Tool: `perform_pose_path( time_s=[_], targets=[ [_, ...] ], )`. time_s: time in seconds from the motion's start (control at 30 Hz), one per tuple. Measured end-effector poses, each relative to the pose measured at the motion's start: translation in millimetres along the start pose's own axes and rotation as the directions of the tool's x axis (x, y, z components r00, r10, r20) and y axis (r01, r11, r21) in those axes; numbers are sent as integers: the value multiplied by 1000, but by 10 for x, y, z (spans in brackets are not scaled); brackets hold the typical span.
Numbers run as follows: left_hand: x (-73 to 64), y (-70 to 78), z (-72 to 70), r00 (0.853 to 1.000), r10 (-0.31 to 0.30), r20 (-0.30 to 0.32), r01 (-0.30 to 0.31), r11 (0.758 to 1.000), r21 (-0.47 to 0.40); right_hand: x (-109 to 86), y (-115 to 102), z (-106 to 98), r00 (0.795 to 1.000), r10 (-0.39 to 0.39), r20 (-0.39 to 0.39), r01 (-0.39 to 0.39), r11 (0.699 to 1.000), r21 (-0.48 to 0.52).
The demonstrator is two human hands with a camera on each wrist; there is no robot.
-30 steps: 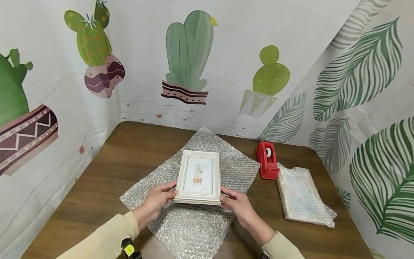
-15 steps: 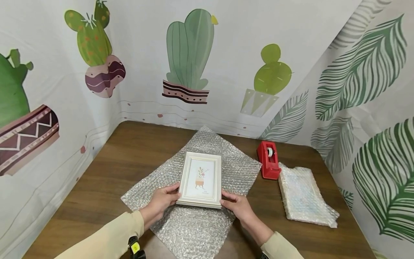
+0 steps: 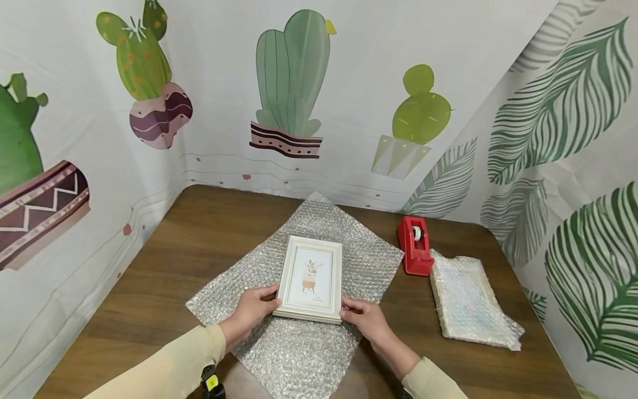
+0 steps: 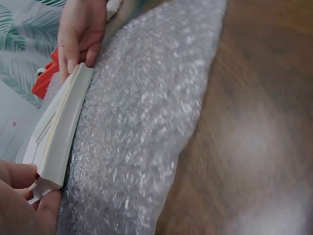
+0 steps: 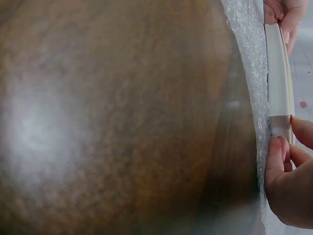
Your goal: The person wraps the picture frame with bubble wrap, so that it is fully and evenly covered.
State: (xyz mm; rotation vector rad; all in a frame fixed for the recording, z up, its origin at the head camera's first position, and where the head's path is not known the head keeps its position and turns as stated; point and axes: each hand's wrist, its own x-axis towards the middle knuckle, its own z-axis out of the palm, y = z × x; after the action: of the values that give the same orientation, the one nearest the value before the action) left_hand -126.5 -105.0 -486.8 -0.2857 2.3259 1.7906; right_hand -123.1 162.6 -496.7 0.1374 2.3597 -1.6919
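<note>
A white picture frame [image 3: 310,280] with a drawing of a potted plant lies face up over a sheet of bubble wrap [image 3: 304,354]. My left hand [image 3: 251,310] pinches its near left corner, thumb on the top edge. At the near right corner my right hand [image 3: 368,320] grips the frame between thumb and fingers. In the left wrist view the frame's near side [image 4: 66,127] shows close over the wrap, with both hands at its ends. The right wrist view shows fingers [image 5: 276,152] curled under the frame's corner.
A red tape dispenser [image 3: 416,246] stands right of the wrap. Beside it lies a flat bundle in bubble wrap [image 3: 468,299]. The brown wooden table [image 3: 149,277] meets a printed cloth backdrop [image 3: 214,100] at its back and sides.
Both hands have shifted the picture frame slightly to the right and toward the near side over the bubble wrap. Their hold on it stays the same.
</note>
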Motion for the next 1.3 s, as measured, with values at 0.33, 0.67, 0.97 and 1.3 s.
perform_pose_path(
  time_s=[0.33, 0.67, 0.97, 1.3],
  targets=[
    [-9, 37, 8, 996, 80, 27, -84, 982, 169, -2, -3, -9, 999, -8, -33, 6, 998, -61],
    [30, 119, -144, 987, 55, 151, -96, 953, 286, -75, -51, -68, 990, -111, 81, 125, 974, -189],
    [214, 287, -468, 852, 228, 472, -505, 598, 622, -493, 30, -237, 656, -544, 523, 742, 335, -581],
    [420, 363, -433, 747, 227, 625, -663, 308, 682, -603, -24, -185, 404, -331, 853, 872, -142, -468]
  ],
)
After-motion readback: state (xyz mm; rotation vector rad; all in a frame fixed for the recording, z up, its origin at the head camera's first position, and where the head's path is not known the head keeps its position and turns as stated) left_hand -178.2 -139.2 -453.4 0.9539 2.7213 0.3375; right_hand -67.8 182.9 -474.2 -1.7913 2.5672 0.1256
